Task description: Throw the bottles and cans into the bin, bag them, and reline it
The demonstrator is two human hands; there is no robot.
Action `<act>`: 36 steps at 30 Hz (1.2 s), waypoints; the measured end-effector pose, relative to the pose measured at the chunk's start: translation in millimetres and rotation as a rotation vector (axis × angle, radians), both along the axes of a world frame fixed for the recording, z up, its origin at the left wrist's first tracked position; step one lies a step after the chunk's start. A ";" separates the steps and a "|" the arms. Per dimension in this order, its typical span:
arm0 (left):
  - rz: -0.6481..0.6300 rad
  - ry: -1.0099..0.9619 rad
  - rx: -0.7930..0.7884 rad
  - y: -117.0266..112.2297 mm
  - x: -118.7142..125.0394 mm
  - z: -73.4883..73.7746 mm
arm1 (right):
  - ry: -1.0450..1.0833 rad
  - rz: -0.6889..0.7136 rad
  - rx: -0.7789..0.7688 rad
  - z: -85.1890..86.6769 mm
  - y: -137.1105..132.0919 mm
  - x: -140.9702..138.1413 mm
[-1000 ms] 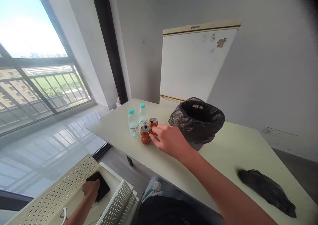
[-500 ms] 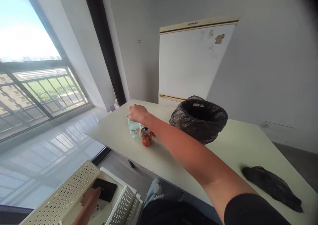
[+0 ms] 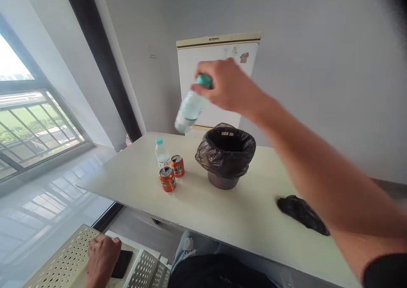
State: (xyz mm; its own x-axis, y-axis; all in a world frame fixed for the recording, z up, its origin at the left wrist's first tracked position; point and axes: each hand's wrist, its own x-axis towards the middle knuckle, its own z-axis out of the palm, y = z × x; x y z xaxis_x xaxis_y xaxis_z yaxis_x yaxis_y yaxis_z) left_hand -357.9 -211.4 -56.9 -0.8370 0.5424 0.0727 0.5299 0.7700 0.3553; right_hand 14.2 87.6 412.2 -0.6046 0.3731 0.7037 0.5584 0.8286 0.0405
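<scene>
My right hand (image 3: 227, 84) grips a clear plastic bottle (image 3: 190, 110) around its green cap. The bottle hangs tilted in the air, its base toward the lower left, apart from the table. Below it, a second green-capped bottle (image 3: 162, 154) stands upright on the table, beside two orange drink cans (image 3: 167, 179) with opened tops. A small bin lined with a black plastic bag (image 3: 225, 161) is to their right, its mouth open. At the lower left, my left hand (image 3: 103, 254) is closed with curled fingers beside a flat black object (image 3: 122, 264); whatever it holds is hidden.
The pale table (image 3: 203, 209) carries all these. A crumpled black plastic bag (image 3: 303, 214) lies at its right. A white refrigerator (image 3: 219, 53) stands behind the table. White perforated baskets (image 3: 68, 258) are at lower left, and a window (image 3: 34, 114) is at far left.
My right hand has lifted one bottle off the table and moved right with it. Both cans and the other bottle now show fully. My left hand has shifted slightly, and the view has turned right.
</scene>
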 end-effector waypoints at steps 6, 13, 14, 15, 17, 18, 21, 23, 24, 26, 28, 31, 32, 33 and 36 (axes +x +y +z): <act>-0.134 0.190 0.373 47.7 64.4 118.2 | -0.011 -0.257 0.010 2.4 34.2 104.4; -0.296 0.229 0.867 160.7 100.7 216.7 | -0.095 -0.277 -0.108 -23.9 58.4 128.4; -0.290 0.198 0.886 177.9 98.7 223.7 | -0.120 -0.274 -0.121 -29.1 60.8 125.4; -0.284 0.159 0.883 194.0 95.9 228.8 | -0.152 -0.278 -0.139 -34.5 62.9 121.0; -0.276 0.088 0.832 221.6 89.5 233.6 | -0.239 -0.297 -0.189 -45.8 66.4 108.6; -0.278 0.067 0.793 232.3 86.6 233.9 | -0.287 -0.306 -0.217 -51.6 68.1 101.0; -0.319 0.061 0.682 252.6 80.7 229.1 | -0.450 -0.305 -0.280 -69.1 75.2 76.0; -0.363 0.058 0.628 258.9 78.0 223.4 | -0.557 -0.296 -0.315 -80.4 83.3 60.0; -0.381 0.053 0.607 261.0 76.4 220.2 | -0.596 -0.292 -0.334 -85.8 88.0 52.9; -0.406 0.044 0.567 264.9 72.4 213.3 | -0.648 -0.289 -0.372 -96.4 97.9 40.7; -0.431 0.038 0.526 268.9 67.0 205.8 | -0.684 -0.287 -0.400 -106.1 106.2 31.8; -0.447 0.028 0.491 273.2 58.7 195.2 | -0.735 -0.291 -0.438 -118.3 113.8 25.5; -0.442 0.027 0.492 273.4 56.6 192.6 | -0.748 -0.296 -0.449 -121.4 115.3 25.3; -0.430 0.031 0.497 272.6 55.1 191.0 | -0.756 -0.304 -0.459 -124.1 116.4 26.0; -0.387 0.085 0.545 265.3 56.4 194.7 | -0.757 -0.334 -0.479 -129.1 119.0 31.2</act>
